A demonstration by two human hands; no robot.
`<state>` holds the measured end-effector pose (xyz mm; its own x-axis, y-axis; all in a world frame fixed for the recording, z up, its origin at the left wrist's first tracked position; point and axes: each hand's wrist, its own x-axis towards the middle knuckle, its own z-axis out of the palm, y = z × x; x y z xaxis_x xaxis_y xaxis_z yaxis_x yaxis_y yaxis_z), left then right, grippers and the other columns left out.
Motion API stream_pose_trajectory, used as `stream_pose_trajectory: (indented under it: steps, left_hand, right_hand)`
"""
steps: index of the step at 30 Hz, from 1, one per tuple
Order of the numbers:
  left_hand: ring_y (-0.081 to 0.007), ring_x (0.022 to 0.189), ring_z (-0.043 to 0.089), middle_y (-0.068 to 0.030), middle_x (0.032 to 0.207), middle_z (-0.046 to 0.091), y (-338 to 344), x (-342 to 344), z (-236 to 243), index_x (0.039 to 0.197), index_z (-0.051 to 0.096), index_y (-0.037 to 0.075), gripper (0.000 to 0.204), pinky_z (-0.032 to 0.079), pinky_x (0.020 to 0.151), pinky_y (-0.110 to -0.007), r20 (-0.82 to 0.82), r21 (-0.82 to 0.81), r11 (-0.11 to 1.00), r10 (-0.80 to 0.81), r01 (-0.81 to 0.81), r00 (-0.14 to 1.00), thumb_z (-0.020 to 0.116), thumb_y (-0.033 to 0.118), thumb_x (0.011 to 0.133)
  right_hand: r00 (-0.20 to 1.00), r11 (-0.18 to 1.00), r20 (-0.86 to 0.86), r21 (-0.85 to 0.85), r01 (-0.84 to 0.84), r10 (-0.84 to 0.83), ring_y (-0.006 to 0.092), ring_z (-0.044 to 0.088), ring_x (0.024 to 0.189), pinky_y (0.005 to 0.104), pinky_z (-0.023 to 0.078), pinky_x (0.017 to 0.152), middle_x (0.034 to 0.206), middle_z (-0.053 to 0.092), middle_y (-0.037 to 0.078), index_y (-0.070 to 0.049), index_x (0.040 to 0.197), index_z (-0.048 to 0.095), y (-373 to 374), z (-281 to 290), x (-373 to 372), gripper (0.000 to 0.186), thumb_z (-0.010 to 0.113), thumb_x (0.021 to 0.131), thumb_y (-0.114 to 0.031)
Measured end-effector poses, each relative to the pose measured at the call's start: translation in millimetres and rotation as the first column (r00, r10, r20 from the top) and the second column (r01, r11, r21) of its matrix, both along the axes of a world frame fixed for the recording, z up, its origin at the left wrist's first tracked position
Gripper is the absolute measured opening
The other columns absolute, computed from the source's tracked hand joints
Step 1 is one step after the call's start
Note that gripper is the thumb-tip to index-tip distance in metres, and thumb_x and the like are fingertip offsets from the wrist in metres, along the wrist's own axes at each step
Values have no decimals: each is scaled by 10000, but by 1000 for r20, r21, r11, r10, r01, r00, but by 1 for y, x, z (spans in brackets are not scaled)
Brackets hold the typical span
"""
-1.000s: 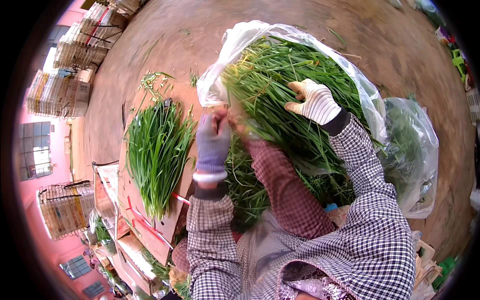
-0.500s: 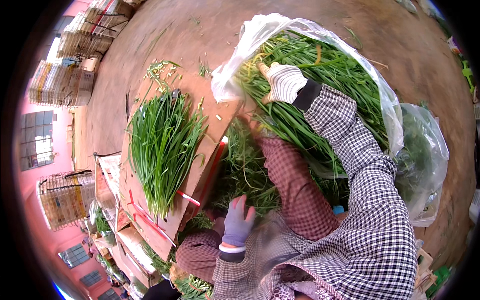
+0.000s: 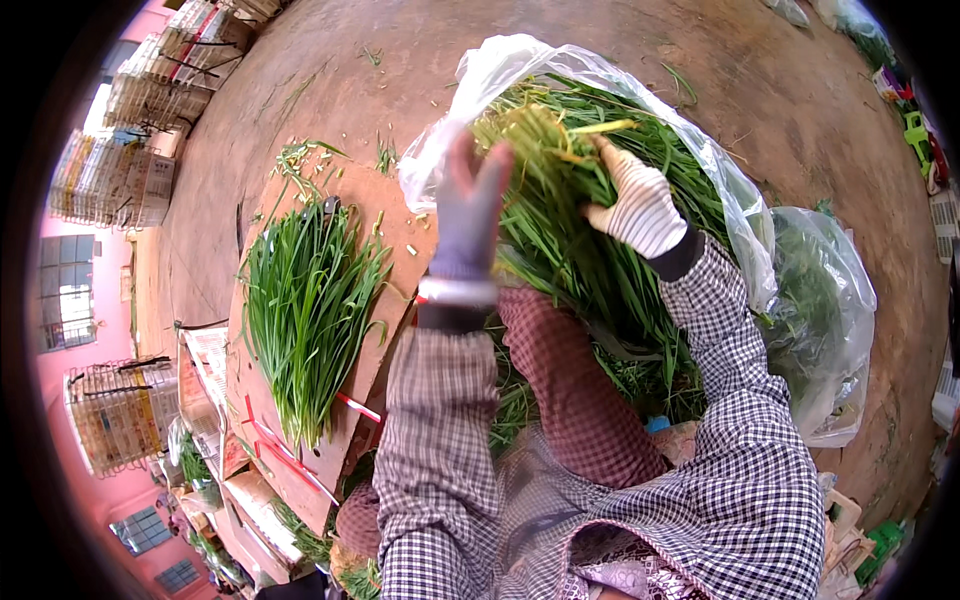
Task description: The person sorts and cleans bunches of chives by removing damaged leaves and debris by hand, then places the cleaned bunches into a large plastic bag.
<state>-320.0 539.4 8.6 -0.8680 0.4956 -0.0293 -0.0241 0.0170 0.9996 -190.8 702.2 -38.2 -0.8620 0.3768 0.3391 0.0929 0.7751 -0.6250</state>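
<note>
My left hand (image 3: 470,195), in a purple-grey glove with bare fingertips, is raised beside the white plastic bag (image 3: 480,70); it is blurred, fingers apart, with nothing visible held. My right hand (image 3: 638,205), in a white knitted glove, grips a clump of long green leaves (image 3: 540,145), some yellowish, at the mouth of that bag. More leaves fill the bag beneath both hands. Left of them, a trimmed bundle of greens (image 3: 300,310) lies on a cardboard board (image 3: 375,190) with red tape, a small dark object at its top, partly hidden.
A clear bag of greens (image 3: 825,310) sits at the right. My checked-trousered leg (image 3: 570,390) is below the open bag. Tied crates or bundles (image 3: 110,175) stand along a pink wall at the left. Leaf scraps lie on the brown floor (image 3: 340,60); assorted items line the right rim.
My left hand dropped low half a second ago and has risen to the bag's mouth. My right hand has moved back rightward, and the yellowish clump in it is lifted.
</note>
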Motion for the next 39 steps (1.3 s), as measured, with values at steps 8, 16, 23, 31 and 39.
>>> stream_pose_trajectory:
  steps: [8,16,23,31,39]
  left_hand:
    - [-173,1068,525,-66,1110,601,16,-32,-36,1116,624,47,328,379,969,-301,-46,32,993,-115,117,992,498,288,933]
    - [-147,1024,557,-59,1121,575,4,-35,-49,1161,568,21,477,440,914,-289,38,162,977,-146,138,989,438,437,967]
    - [-179,1032,552,-101,1124,579,5,-26,-40,1193,542,-3,523,439,914,-318,189,235,966,-151,105,970,446,452,955]
    - [-195,1171,472,-120,1302,479,12,-15,-25,1338,431,-13,548,365,1008,-322,165,150,972,-203,178,965,511,339,925]
    - [-197,1208,444,-149,1346,457,33,-5,-36,1410,314,-17,773,370,999,-288,-176,-148,982,-141,115,974,683,137,750]
  right_hand:
    - [975,996,216,66,-66,51,350,598,908,414,494,781,1020,579,193,-62,1291,484,-7,14,-2,793,758,651,-441]
    - [969,991,-212,67,-112,124,301,618,710,389,510,638,791,608,117,-97,931,669,-1,21,-29,205,677,765,-218]
    - [944,988,296,22,-156,143,373,587,1012,413,485,862,1158,568,222,-44,1292,480,-20,41,-49,830,758,661,-505]
    - [979,984,153,-137,-113,133,348,638,870,394,517,762,954,650,207,-31,1227,509,-12,19,-52,663,736,670,-310]
    - [995,916,-81,-392,-88,61,222,667,802,309,535,721,922,670,172,-15,1213,551,4,2,-26,604,729,654,-156]
